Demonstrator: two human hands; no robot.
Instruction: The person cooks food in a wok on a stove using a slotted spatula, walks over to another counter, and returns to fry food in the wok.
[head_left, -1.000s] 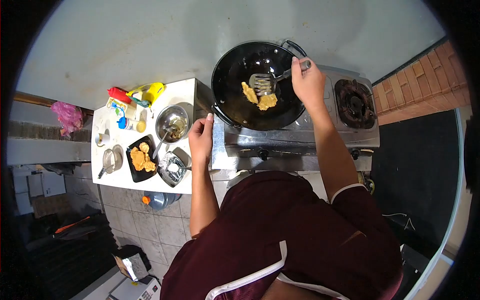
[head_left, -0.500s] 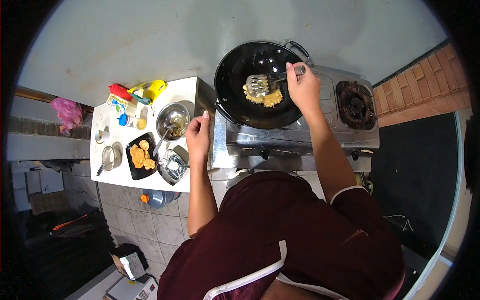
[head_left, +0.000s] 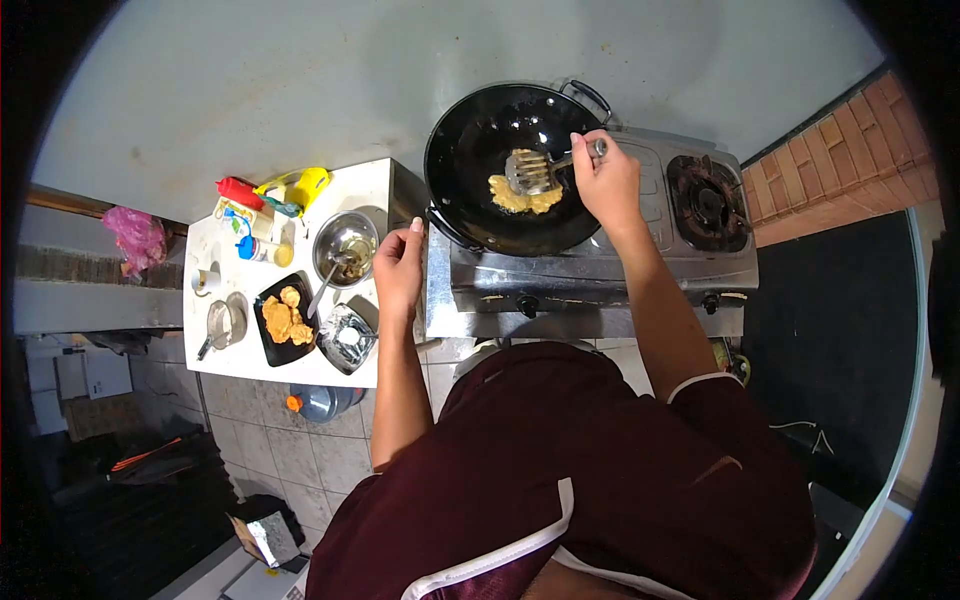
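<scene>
My right hand (head_left: 607, 182) is closed around the handle of a slotted spatula (head_left: 530, 174). The spatula's head is over a golden, battered piece of food (head_left: 520, 198) in a black wok (head_left: 470, 215), covering part of it. The wok sits on the left burner of a steel gas stove (head_left: 600, 270). My left hand (head_left: 399, 265) hovers between the white table and the wok, fingers curled and thumb pointing up. Nothing shows in it, and it appears apart from the wok's near handle. Beside it stands a steel bowl (head_left: 325, 232) with a spoon in it.
On the white table (head_left: 250, 360) are a black dish (head_left: 270, 352) with fried pieces, a dish with white powder (head_left: 346, 337), a strainer (head_left: 226, 320) and several bottles. Bare burner (head_left: 712, 205) on the right. A water jug (head_left: 330, 401) lies below the table.
The spatula's head has shifted slightly to the right over the food, exposing more of its left part. My left hand stays nearly where it was. The whole view has moved a little.
</scene>
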